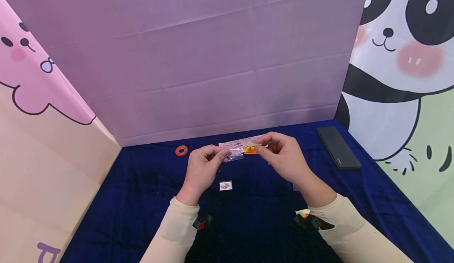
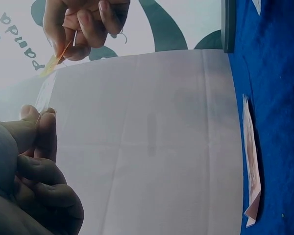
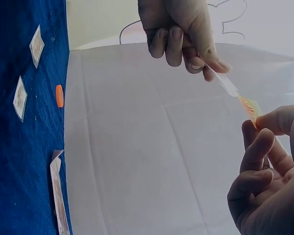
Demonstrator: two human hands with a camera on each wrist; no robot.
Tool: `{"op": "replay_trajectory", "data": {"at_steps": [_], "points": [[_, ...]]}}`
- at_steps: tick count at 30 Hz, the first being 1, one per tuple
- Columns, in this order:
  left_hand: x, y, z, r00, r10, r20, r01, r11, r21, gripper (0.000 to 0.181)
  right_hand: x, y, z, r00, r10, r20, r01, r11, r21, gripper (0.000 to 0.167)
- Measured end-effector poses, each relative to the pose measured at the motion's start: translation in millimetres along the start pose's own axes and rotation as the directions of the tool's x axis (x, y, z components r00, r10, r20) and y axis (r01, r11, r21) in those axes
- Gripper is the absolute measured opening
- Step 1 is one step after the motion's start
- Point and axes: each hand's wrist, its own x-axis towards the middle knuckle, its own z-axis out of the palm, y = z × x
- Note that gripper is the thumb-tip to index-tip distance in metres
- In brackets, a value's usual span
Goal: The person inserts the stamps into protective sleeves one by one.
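In the head view, my left hand (image 1: pixel 202 170) pinches a small clear plastic sleeve (image 1: pixel 234 158) between thumb and forefinger. Opposite it, my right hand (image 1: pixel 283 156) pinches a small yellow card (image 1: pixel 250 149) with a red-orange print. The card's edge meets the sleeve's end in the right wrist view; whether any of it lies inside I cannot tell. Both are held up off the table. Behind them lies a pink printed paper strip (image 1: pixel 235 142), partly covered by the hands. A small picture card (image 1: pixel 225 186) lies nearer on the cloth.
A dark blue cloth (image 1: pixel 142 200) covers the table. At the back left is an orange ring-shaped roll (image 1: pixel 181 150); at the right lies a black power bank (image 1: pixel 338 148). Another yellow and red piece (image 1: pixel 302 213) shows partly beside the right wrist strap. Printed fabric walls surround the table.
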Motion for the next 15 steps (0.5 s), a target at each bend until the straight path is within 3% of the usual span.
{"op": "replay_trajectory", "data": {"at_steps": [15], "points": [[-0.9, 0.5, 1.1, 1.0, -0.029, 0.006, 0.029, 0.999, 0.024, 0.014, -0.5, 1.1, 3.4, 0.999, 0.033, -0.009, -0.034, 0.998, -0.053, 0.01]]}}
